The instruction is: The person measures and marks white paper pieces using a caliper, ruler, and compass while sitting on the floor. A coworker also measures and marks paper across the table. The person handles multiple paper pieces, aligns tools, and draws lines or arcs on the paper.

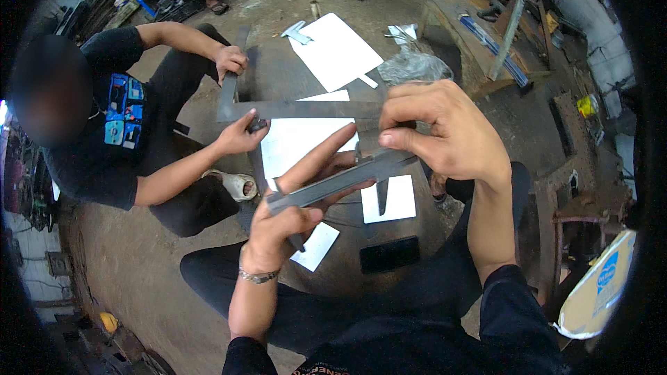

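A dark grey caliper [326,186] lies slantwise across my hands above the low table. Its left end rests in my left hand [288,205], with the thumb pressed along the bar and the index finger stretched out. At the other end my right hand [445,132] is closed, thumb and fingertips pinched by the slider; the exact contact is partly hidden. One jaw points down between my hands. Beyond it, a co-worker's hands [240,132] hold an L-shaped steel square [306,110] over white paper [299,146]. The square's right end passes behind my right hand.
On the table [333,281] lie a black phone [389,255], small white sheets [389,199] and a large white sheet [337,52] with a light-coloured tool [297,32]. A plastic bag [415,68] sits farther right. The co-worker sits at the left; a workbench [445,14] stands at the far right.
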The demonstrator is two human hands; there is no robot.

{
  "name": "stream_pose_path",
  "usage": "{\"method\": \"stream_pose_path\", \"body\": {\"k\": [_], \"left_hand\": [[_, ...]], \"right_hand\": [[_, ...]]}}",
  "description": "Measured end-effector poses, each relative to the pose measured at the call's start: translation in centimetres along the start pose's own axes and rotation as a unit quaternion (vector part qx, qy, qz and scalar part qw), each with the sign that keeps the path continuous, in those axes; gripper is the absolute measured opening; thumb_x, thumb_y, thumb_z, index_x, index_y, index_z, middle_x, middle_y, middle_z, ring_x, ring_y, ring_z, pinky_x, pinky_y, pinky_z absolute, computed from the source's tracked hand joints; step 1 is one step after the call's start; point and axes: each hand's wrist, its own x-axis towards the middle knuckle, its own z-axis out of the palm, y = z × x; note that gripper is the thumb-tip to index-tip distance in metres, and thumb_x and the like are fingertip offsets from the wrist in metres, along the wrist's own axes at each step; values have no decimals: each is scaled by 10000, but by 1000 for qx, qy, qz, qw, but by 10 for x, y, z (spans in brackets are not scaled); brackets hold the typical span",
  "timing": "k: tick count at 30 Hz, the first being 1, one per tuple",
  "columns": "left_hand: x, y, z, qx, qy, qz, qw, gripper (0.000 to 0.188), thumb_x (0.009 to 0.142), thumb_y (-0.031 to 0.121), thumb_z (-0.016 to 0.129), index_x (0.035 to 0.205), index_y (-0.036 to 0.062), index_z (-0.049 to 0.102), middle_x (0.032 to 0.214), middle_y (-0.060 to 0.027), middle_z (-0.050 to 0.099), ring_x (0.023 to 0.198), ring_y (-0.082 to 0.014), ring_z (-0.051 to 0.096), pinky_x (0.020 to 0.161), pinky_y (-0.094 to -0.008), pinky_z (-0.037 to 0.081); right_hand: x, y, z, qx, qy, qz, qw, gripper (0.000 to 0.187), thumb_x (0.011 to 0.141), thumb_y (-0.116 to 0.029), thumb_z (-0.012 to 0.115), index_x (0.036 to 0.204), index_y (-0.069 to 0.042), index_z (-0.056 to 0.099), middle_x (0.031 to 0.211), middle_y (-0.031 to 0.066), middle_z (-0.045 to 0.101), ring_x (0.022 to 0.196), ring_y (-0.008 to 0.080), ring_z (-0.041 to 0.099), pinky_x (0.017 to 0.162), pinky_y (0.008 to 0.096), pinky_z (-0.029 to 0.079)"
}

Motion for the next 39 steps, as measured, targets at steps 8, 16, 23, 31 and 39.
{"method": "stream_pose_path", "body": {"k": [8, 16, 23, 31, 39], "left_hand": [[-8, -10, -14, 214, -40, 51, 975, 954, 652, 246, 512, 1562, 49, 305, 1354, -210, 531, 1280, -298, 498, 1131, -395, 300], [1, -15, -23, -114, 13, 64, 991, 919, 674, 173, 528, 1531, -40, 276, 1402, -306, 447, 1373, -361, 421, 1194, -473, 287], [9, -41, -11, -272, 123, 152, 942, 930, 585, 83, 505, 1484, -84, 334, 1534, -229, 367, 1454, -385, 307, 1247, -484, 194], [10, -83, 14, -370, 129, 78, 917, 983, 562, -14, 461, 1529, -6, 287, 1587, -173, 290, 1494, -336, 239, 1258, -433, 193], [6, -147, 19, -347, 52, -73, 933, 917, 615, -6, 528, 1506, -22, 309, 1538, -219, 366, 1469, -351, 294, 1244, -497, 202]], "right_hand": [[1, 8, 11, -76, 23, -7, 997, 213, 775, -179, 695, 750, 4, 589, 723, 123, 543, 716, 316, 554, 680, 415, 417], [13, -1, 25, -60, 283, 5, 957, 129, 822, -80, 747, 878, 11, 676, 865, 102, 631, 795, 217, 603, 711, 327, 459], [0, 33, 13, 1, 457, 59, 887, 169, 944, -185, 672, 910, -24, 634, 864, 28, 609, 775, 114, 542, 703, 260, 441], [0, 65, 49, 480, 305, 180, 802, 584, 1051, -463, 422, 1413, -6, 395, 1125, 172, 605, 1009, 260, 634, 841, 387, 527], [-16, 82, 35, 648, 360, 129, 659, 420, 1088, -219, 362, 1479, -65, 362, 892, 94, 566, 712, 166, 526, 645, 311, 457]]}}
